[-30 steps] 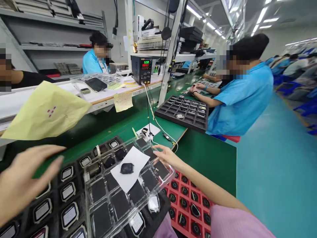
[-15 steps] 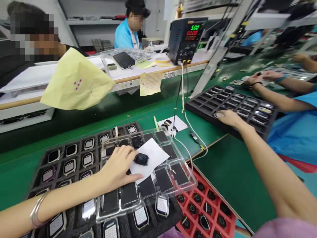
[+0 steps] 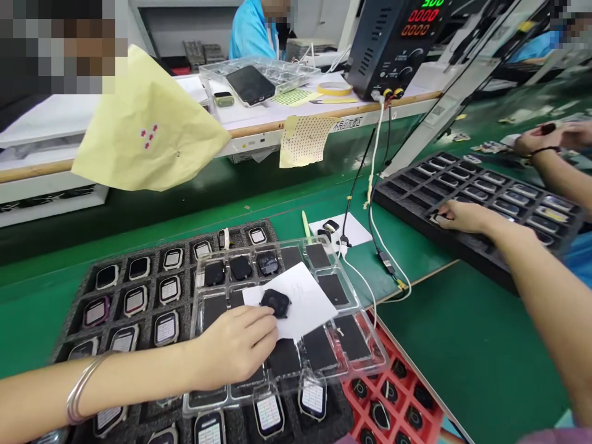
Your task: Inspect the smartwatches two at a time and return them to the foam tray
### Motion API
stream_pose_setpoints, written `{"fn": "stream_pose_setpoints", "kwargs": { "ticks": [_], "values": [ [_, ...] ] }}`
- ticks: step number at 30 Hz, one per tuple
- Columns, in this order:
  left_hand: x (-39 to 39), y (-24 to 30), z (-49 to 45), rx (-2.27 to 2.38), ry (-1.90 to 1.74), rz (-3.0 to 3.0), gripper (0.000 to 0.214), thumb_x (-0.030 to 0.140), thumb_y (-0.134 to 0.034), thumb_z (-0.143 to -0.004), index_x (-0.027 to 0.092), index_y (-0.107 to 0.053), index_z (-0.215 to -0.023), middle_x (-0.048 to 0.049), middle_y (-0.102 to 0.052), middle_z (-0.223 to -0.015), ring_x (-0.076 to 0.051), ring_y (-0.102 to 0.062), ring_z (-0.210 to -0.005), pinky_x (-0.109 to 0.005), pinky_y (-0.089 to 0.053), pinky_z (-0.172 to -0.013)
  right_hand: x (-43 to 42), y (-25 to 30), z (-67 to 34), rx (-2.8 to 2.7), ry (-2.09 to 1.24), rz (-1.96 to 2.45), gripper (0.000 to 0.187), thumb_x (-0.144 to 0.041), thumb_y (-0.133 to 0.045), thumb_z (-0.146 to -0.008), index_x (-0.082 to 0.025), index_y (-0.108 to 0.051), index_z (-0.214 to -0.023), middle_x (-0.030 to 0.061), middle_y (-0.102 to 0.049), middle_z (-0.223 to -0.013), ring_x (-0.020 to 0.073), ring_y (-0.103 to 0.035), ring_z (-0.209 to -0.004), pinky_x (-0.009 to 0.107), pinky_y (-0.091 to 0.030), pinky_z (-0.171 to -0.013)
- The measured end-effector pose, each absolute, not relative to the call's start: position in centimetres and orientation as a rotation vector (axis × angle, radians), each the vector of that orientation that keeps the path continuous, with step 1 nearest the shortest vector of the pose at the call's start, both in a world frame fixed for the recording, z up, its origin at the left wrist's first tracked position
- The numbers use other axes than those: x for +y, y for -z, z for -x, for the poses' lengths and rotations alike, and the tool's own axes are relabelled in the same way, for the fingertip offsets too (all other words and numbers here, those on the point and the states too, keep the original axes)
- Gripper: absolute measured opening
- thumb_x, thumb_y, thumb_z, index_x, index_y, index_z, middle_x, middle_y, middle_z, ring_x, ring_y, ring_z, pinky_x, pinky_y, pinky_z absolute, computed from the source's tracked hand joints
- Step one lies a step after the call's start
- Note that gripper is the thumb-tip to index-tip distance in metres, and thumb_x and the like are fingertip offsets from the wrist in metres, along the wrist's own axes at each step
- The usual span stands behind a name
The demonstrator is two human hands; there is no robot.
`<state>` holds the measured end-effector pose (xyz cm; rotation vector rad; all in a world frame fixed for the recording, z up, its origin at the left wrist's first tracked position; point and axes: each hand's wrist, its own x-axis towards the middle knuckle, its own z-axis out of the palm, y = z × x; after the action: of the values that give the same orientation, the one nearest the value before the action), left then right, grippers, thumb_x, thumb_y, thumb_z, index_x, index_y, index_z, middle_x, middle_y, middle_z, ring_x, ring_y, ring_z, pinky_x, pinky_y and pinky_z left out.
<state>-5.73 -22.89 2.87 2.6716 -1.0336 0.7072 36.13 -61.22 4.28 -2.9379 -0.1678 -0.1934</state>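
Note:
My left hand (image 3: 238,339), a silver bangle on its wrist, has its fingers closed at the near edge of a black watch body (image 3: 276,303); the thumb is hidden. This piece lies on a sheet of white paper (image 3: 308,302) over a clear plastic tray (image 3: 365,320). Several similar black pieces sit in the tray's far row. To the right, my right hand (image 3: 465,217) pinches a small watch case (image 3: 437,217), mostly covered by the fingers, at the left side of a black foam tray (image 3: 393,194) of metal-rimmed cases.
Beneath the clear tray is a foam tray (image 3: 87,280) of watches. A red tray (image 3: 393,401) with round dark parts sits lower right. Cables (image 3: 370,246) and a green pen (image 3: 306,225) lie beyond. A power supply (image 3: 393,49) stands on the shelf; a co-worker's hands (image 3: 550,139) work at right.
My left fingers have drawn together at the watch body, which looks turned and flatter. My right hand has curled tighter around the case. The whole view has shifted.

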Motion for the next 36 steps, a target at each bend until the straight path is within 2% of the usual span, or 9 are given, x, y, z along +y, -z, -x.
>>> {"fn": "stream_pose_setpoints", "kwargs": {
  "ticks": [3,5,8,12,16,22,26,31,36],
  "values": [
    [-22.2,-3.0,6.3,-1.112,-0.724,-2.607,0.022,0.009,-0.042,-0.086,0.008,-0.064,-0.088,-0.0102,-0.07,-0.09,-0.021,-0.065,-0.09,-0.033,-0.054,-0.083,-60.9,-6.1,-34.2,-0.081,0.063,2.897,0.011,-0.009,-0.075,-0.074,-0.008,-0.065,-0.07,0.0103,-0.061,-0.056,0.0132,-0.047,-0.045,0.031,-0.036,-0.054],
    [-21.7,-2.8,6.7,-1.179,-0.709,-2.566,0.021,0.009,-0.045,-0.084,0.007,-0.065,-0.087,-0.0107,-0.07,-0.091,-0.023,-0.065,-0.092,-0.034,-0.054,-0.087,-60.1,-7.5,-32.5,-0.059,0.106,2.817,0.012,-0.013,-0.068,-0.081,-0.003,-0.066,-0.086,0.0176,-0.065,-0.067,0.0129,-0.049,-0.047,0.031,-0.038,-0.056],
    [-21.1,-2.5,7.0,-1.258,-0.672,-2.539,0.019,0.009,-0.047,-0.082,0.007,-0.065,-0.086,-0.0121,-0.07,-0.093,-0.025,-0.065,-0.097,-0.034,-0.055,-0.087,-57.0,-9.2,-28.9,-0.138,0.176,2.636,0.03,-0.023,-0.055,-0.093,0.0,-0.057,-0.112,0.0248,-0.065,-0.091,0.0119,-0.055,-0.054,0.027,-0.044,-0.06],
    [-20.8,-2.2,7.0,-1.345,-0.646,-2.529,0.019,0.01,-0.047,-0.081,0.007,-0.065,-0.084,-0.0138,-0.069,-0.094,-0.028,-0.064,-0.101,-0.035,-0.057,-0.082,-49.0,-9.4,-21.5,-0.572,-0.057,2.362,0.021,-0.023,-0.069,-0.083,-0.012,-0.063,-0.099,0.0094,-0.068,-0.08,0.0164,-0.063,-0.066,0.025,-0.048,-0.064],
    [-20.8,-2.1,7.3,-1.382,-0.657,-2.528,0.019,0.011,-0.046,-0.081,0.007,-0.065,-0.084,-0.0143,-0.069,-0.093,-0.028,-0.064,-0.1,-0.035,-0.058,-0.079,-40.5,-6.8,-14.8,-1.025,-0.164,2.374,0.022,-0.036,-0.069,-0.079,-0.017,-0.061,-0.089,0.0003,-0.062,-0.064,0.0172,-0.058,-0.057,0.025,-0.042,-0.054],
    [-20.4,-1.8,7.9,-1.357,-0.686,-2.581,0.02,0.01,-0.045,-0.082,0.008,-0.064,-0.085,-0.0151,-0.068,-0.096,-0.029,-0.063,-0.102,-0.033,-0.058,-0.072,-37.3,-5.4,-13.2,-1.219,-0.092,2.603,0.034,-0.046,-0.066,-0.084,-0.016,-0.057,-0.068,0.0067,-0.059,-0.064,0.0245,-0.058,-0.063,0.028,-0.037,-0.054],
    [-20.0,-1.8,8.0,-1.322,-0.694,-2.595,0.019,0.008,-0.045,-0.082,0.006,-0.064,-0.086,-0.0148,-0.068,-0.094,-0.029,-0.063,-0.101,-0.03,-0.058,-0.066,-39.0,-8.8,-12.4,-1.322,0.025,2.445,0.031,-0.036,-0.04,-0.099,-0.016,-0.063,-0.091,0.0091,-0.064,-0.085,0.025,-0.06,-0.079,0.032,-0.044,-0.067],
    [-19.7,-1.9,7.9,-1.336,-0.655,-2.612,0.017,0.01,-0.045,-0.084,0.01,-0.062,-0.083,-0.0136,-0.068,-0.095,-0.023,-0.064,-0.088,-0.03,-0.056,-0.063,-39.7,-8.8,-6.6,-1.688,-0.24,2.191,0.028,-0.033,-0.056,-0.092,-0.019,-0.056,-0.117,0.0086,-0.061,-0.102,0.0254,-0.058,-0.094,0.036,-0.049,-0.079],
    [-19.6,-1.8,8.2,-1.355,-0.662,-2.634,0.017,0.01,-0.044,-0.085,0.011,-0.06,-0.081,-0.0126,-0.067,-0.089,-0.018,-0.062,-0.073,-0.03,-0.053,-0.058,-38.7,-5.5,-3.0,-1.709,-0.128,2.322,0.039,-0.031,-0.067,-0.082,-0.013,-0.055,-0.114,0.0119,-0.058,-0.097,0.0291,-0.056,-0.089,0.043,-0.05,-0.075]
  ]
}}
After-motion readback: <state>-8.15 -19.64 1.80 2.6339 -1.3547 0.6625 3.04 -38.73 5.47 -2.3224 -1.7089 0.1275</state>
